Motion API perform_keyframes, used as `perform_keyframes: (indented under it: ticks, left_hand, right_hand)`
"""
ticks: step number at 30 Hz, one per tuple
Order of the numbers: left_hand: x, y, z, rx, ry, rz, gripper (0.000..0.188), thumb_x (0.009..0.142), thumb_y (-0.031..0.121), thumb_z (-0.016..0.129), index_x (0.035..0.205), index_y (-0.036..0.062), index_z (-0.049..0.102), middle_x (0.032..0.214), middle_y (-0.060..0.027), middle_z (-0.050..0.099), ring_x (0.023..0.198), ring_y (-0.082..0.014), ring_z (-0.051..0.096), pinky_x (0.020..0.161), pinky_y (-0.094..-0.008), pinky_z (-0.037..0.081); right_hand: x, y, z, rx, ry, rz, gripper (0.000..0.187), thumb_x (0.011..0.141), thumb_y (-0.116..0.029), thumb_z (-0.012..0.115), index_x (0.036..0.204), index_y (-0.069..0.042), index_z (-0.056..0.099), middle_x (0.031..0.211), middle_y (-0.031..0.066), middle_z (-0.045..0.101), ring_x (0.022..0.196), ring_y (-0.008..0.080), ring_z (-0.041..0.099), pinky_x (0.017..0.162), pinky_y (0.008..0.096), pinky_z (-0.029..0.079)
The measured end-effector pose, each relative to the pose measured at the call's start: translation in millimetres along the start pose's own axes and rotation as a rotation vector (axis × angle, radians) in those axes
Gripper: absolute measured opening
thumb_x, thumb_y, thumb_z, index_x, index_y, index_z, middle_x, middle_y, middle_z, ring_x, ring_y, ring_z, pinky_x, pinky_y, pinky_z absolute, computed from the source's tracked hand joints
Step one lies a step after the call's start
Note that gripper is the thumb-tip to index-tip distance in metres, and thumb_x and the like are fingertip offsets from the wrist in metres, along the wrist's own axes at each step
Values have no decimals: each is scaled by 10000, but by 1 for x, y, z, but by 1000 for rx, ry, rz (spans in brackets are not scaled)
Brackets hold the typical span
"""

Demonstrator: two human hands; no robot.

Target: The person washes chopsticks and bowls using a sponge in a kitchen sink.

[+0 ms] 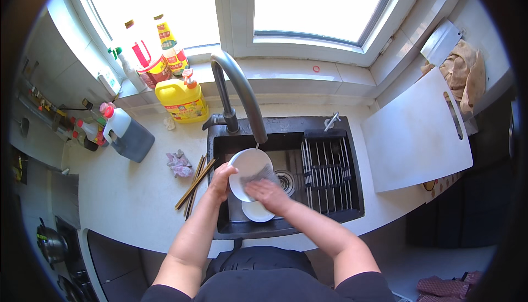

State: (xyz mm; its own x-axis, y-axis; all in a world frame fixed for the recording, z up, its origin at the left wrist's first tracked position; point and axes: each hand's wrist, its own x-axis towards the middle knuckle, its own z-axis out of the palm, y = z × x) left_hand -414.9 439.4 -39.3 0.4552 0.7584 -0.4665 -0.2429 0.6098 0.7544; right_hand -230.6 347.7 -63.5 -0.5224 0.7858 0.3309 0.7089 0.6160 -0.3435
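A white bowl (248,160) is tilted over the left part of the dark sink (280,123), under the faucet's (247,93) spout, where a thin stream of water falls. My left hand (221,181) grips its left rim. Inside the bowl, my right hand (268,194) presses a grey dishcloth (258,174) against the surface; the fingers are partly hidden by the cloth. Below it, a smaller white bowl (257,212) rests in the sink, partly covered by the upper one. The round drain (285,182) shows just right of my right hand.
A black-and-silver drying rack (327,175) fills the sink's right side. Chopsticks (195,186) and a crumpled cloth (179,164) lie left of it. A yellow jug (181,101) and a dark-filled jug (129,134) stand behind. A white cutting board (415,134) leans at right.
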Motion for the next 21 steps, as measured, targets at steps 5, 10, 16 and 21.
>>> perform_keyframes:
  ticks: [5,10,16,21]
  left_hand:
    - [-7,23,11,115,-136,-185,555,628,213,568,1156,75,471,1052,-142,523,986,-294,550,692,-490,527]
    - [-10,-5,20,-8,122,-164,590,619,156,532,1195,89,419,990,-114,521,843,-245,573,566,-355,532]
    - [-11,16,1,140,-63,-140,596,606,174,507,1193,80,460,1036,-135,555,906,-321,596,695,-516,538]
    - [-17,24,19,252,-87,-319,694,619,254,582,1265,123,364,1167,-166,447,1085,-369,470,801,-611,442]
  right_hand:
    - [-8,6,-5,-101,19,28,281,796,-117,541,1063,-112,626,1069,56,644,1011,210,609,911,384,452]
    - [48,-51,-18,546,132,734,264,813,-269,629,1039,-135,653,883,132,651,775,294,645,678,372,499]
    - [4,-4,-10,140,124,5,281,740,-163,652,1011,-86,650,987,71,666,928,200,634,832,366,479]
    - [-22,9,-15,-74,96,-45,215,723,-132,637,932,-85,654,944,54,675,913,185,641,824,353,488]
